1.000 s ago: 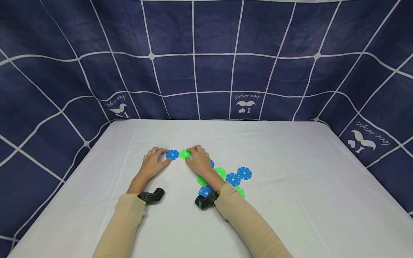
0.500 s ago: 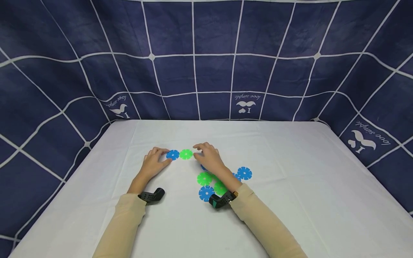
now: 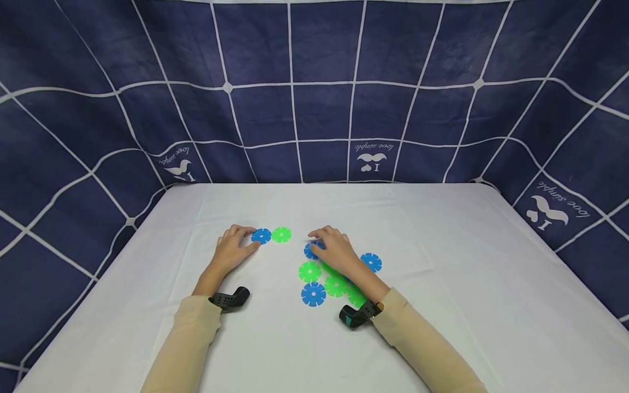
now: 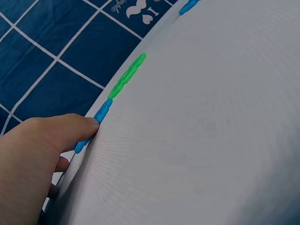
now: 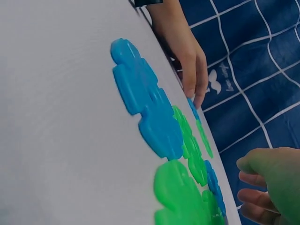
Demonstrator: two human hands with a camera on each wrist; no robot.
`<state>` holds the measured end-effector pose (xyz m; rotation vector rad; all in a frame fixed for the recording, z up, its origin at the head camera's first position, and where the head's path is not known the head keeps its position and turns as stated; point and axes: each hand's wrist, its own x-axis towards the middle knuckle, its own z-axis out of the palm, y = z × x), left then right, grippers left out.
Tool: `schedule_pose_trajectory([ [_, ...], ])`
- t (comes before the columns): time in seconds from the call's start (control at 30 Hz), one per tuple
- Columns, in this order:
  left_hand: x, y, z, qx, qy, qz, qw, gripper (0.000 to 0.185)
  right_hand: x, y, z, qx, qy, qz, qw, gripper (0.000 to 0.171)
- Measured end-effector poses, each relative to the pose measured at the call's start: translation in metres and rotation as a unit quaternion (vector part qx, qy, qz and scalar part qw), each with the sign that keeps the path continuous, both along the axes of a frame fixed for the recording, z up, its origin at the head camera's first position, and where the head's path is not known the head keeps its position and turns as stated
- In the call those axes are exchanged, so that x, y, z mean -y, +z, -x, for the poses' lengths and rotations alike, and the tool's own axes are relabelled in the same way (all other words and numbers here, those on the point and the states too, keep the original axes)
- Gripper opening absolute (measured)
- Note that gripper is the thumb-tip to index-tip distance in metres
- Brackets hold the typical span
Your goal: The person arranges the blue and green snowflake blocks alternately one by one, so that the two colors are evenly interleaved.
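Near the table's [image 3: 442,229] middle, a blue disc [image 3: 261,236] beside a green disc [image 3: 281,235] is touched by the loosely curled left hand [image 3: 232,248], while another blue disc [image 3: 312,250] is half hidden under the relaxed, empty-seeming right hand [image 3: 336,254].

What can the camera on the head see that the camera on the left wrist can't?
Only the head view shows the right hand reaching onto a blue disc at the edge of a loose cluster of blue and green discs, both sleeves and the whole white table. Only the left wrist view shows, from close up and edge-on, a fingertip of the left hand against the rim of the blue disc beside it. Both show that disc lying next to a green disc, and the blue checked cloth behind.
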<state>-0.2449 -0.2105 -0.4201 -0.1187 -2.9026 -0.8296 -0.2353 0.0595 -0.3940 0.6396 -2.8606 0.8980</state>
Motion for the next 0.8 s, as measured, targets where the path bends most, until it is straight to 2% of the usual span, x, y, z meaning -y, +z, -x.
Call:
schedule_pose_trajectory([
  [0.3, -0.001, -0.002, 0.000, -0.001, 0.002, 0.001, 1.0000, 0.049, -0.005, -0.012, 0.001, -0.031, -0.008, -0.050, 0.998, 0.033],
  [0.53, -0.001, -0.002, 0.001, -0.005, 0.001, 0.002, 1.0000, 0.049, -0.009, -0.018, 0.003, -0.036, -0.004, -0.032, 0.999, 0.033],
  [0.8, -0.001, -0.001, -0.001, -0.009, -0.002, -0.002, 1.0000, 0.049, -0.011, -0.024, 0.003, -0.039, -0.004, -0.037, 0.999, 0.035],
])
